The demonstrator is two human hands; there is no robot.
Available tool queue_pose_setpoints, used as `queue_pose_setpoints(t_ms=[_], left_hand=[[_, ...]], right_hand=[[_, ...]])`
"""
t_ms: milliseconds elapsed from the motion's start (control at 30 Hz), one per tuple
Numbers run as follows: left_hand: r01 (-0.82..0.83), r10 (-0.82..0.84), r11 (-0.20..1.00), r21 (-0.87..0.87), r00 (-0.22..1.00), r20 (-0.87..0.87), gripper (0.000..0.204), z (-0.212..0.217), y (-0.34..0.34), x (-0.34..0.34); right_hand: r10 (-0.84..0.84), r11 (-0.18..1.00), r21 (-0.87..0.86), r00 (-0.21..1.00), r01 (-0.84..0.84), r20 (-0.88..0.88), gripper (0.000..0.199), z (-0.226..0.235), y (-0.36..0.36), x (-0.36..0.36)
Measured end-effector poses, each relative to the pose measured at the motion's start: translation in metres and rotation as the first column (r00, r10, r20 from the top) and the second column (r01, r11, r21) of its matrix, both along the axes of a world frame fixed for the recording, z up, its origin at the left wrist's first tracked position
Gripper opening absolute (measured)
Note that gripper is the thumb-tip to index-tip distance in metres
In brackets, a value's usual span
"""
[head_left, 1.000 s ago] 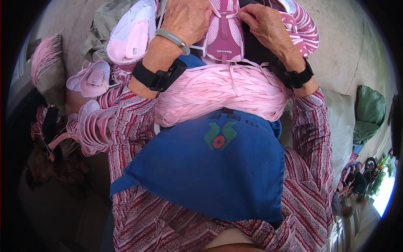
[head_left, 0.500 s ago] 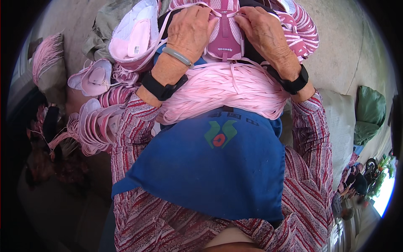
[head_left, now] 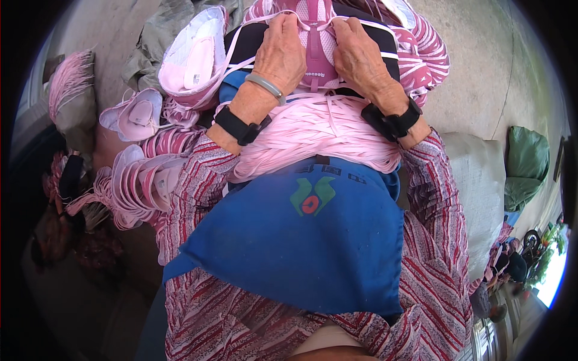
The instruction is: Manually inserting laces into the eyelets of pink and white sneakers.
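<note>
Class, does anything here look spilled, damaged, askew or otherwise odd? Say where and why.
Nothing looks clearly spilled or damaged. The untidiest spot is at the left, where pink shoe uppers lie at differing angles, loose laces trailing. The shoe between the left hand and right hand shows no visible damage. The lace bundle lies gathered.

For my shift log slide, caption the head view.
Left hand and right hand pinch pale laces at a pink shoe, beyond a pink lace bundle.
</note>
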State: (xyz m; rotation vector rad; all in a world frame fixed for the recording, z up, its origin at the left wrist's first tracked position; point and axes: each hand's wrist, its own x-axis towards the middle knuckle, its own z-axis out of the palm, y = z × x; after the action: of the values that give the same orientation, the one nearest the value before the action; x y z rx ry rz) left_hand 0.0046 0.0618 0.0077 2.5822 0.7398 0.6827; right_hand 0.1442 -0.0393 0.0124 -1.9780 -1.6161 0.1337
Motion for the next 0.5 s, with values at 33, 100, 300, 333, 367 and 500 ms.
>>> queue_pose_setpoints(t_ms=[33, 100, 300, 333, 367, 500], left_hand=[[-0.009, 0.011, 0.999, -0.040, 0.998, 0.058, 0.033, 0.001, 0.000, 0.000], [-0.004, 0.031, 0.987, -0.161, 0.986, 0.166, 0.035, 0.001, 0.000, 0.005], [-0.107, 0.126, 0.984, -0.142, 0.984, 0.130, 0.025, -0.006, -0.007, 0.028], [-0.069, 0.100, 0.982, -0.177, 0.980, 0.171, 0.018, -0.007, -0.008, 0.029], [-0.068, 0.100, 0.981, -0.182, 0.980, 0.172, 0.018, -0.008, -0.009, 0.028], [-0.070, 0.104, 0.984, -0.165, 0.972, 0.209, 0.014, -0.012, -0.010, 0.026]], right_hand=[[-0.008, 1.000, -0.011, 1.000, 0.007, -0.008, 0.030, 0.001, -0.001, 0.000], [-0.048, 0.998, -0.052, 0.999, 0.047, -0.014, 0.033, 0.003, -0.003, -0.002], [-0.035, 0.987, -0.151, 0.994, 0.051, 0.102, 0.031, -0.003, -0.003, -0.001], [-0.004, 0.985, -0.172, 0.995, 0.021, 0.099, 0.031, -0.005, -0.002, 0.003], [0.038, 0.985, -0.173, 0.995, -0.021, 0.097, 0.030, -0.005, -0.002, 0.008], [0.358, 0.919, -0.217, 0.927, -0.329, 0.113, 0.025, -0.002, 0.004, 0.031]])
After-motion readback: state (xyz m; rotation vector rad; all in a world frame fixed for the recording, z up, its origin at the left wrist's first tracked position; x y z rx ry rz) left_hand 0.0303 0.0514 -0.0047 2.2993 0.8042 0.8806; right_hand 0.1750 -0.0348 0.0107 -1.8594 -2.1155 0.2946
